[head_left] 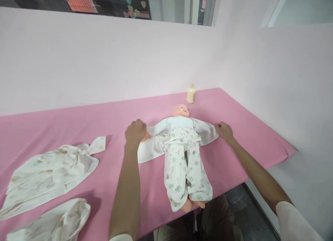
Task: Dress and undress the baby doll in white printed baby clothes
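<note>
A baby doll (181, 110) lies on its back on the pink table (78, 123), head toward the wall. It wears a white top (179, 124) and printed white trousers (186, 171), and its bare feet reach the front edge. My left hand (135, 131) is closed on the doll's arm and the sleeve end at the left. My right hand (224, 130) pinches the other sleeve end at the right. Both sleeves are stretched out sideways.
A small cream bottle (191, 94) stands by the wall behind the doll's head. Two crumpled printed garments (49, 173) (54, 222) lie at the left front of the table. White walls close in behind and on the right.
</note>
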`<action>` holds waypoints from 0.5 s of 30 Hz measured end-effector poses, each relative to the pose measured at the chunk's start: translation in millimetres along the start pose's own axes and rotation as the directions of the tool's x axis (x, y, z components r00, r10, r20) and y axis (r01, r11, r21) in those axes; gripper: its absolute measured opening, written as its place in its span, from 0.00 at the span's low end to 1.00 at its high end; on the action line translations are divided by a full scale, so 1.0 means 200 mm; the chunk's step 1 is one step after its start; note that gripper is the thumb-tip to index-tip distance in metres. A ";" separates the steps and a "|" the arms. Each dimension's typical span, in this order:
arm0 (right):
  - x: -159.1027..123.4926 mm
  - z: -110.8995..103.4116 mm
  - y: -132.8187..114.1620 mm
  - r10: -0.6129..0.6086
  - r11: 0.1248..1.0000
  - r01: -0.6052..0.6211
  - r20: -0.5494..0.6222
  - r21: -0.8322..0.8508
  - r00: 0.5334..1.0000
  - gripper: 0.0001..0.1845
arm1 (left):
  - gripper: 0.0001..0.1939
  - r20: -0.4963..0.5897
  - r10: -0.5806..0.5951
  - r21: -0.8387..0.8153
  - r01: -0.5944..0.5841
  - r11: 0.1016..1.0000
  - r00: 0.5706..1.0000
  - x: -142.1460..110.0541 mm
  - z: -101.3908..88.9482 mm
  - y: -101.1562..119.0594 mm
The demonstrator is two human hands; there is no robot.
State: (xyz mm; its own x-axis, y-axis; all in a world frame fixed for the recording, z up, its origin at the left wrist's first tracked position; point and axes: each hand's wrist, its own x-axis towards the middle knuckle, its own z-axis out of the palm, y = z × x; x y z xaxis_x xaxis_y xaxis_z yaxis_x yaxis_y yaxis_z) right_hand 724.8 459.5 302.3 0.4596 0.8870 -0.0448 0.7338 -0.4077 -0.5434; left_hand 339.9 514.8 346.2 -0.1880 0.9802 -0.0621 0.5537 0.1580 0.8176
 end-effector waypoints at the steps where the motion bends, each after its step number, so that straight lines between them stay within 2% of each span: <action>1: 0.04 -0.02 0.08 0.055 0.998 -0.056 0.042 0.020 0.998 0.17 | 0.07 -0.011 0.067 0.029 -0.066 0.997 0.998 -0.02 0.06 0.08; 2: 0.08 -0.02 0.14 0.088 0.995 -0.092 0.080 0.046 0.993 0.18 | 0.09 -0.046 0.245 0.164 -0.235 0.958 0.968 -0.05 0.14 0.16; 3: 0.10 -0.02 0.18 0.102 0.991 -0.111 0.114 0.075 0.988 0.18 | 0.12 0.025 0.420 0.255 -0.412 0.875 0.907 -0.07 0.24 0.24; 4: 0.12 -0.01 0.20 0.089 0.990 -0.102 0.130 0.098 0.987 0.18 | 0.14 0.163 0.544 0.284 -0.567 0.773 0.823 -0.09 0.33 0.31; 5: 0.14 0.01 0.20 0.076 0.988 -0.093 0.134 0.121 0.988 0.17 | 0.16 0.321 0.597 0.295 -0.677 0.674 0.735 -0.11 0.44 0.38; 6: 0.14 0.03 0.19 0.062 0.987 -0.080 0.127 0.142 0.990 0.16 | 0.18 0.433 0.567 0.342 -0.710 0.615 0.700 -0.12 0.53 0.43; 8: 0.15 0.06 0.17 0.036 0.984 -0.051 0.086 0.169 0.996 0.13 | 0.18 0.536 0.531 0.365 -0.748 0.555 0.656 -0.14 0.70 0.49; 10: 0.16 0.08 0.15 0.009 0.982 -0.016 0.038 0.188 0.999 0.11 | 0.17 0.610 0.490 0.414 -0.778 0.472 0.622 -0.14 0.80 0.51; 12: 0.19 0.07 0.15 -0.009 0.979 0.012 -0.016 0.204 1.000 0.10 | 0.16 0.653 0.462 0.451 -0.798 0.399 0.600 -0.14 0.85 0.50; 15: 0.25 0.00 0.23 0.003 0.977 0.023 -0.119 0.211 0.993 0.09 | 0.19 0.659 0.448 0.486 -0.797 0.358 0.604 -0.14 0.85 0.50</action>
State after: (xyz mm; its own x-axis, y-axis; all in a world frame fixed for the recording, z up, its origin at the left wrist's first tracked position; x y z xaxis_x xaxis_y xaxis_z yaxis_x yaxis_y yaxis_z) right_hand 780.9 485.8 275.1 0.5179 0.8538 0.0538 0.6222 -0.3327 -0.7086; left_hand 537.4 523.9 332.6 0.6696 0.7411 -0.0484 0.7426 -0.6667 0.0641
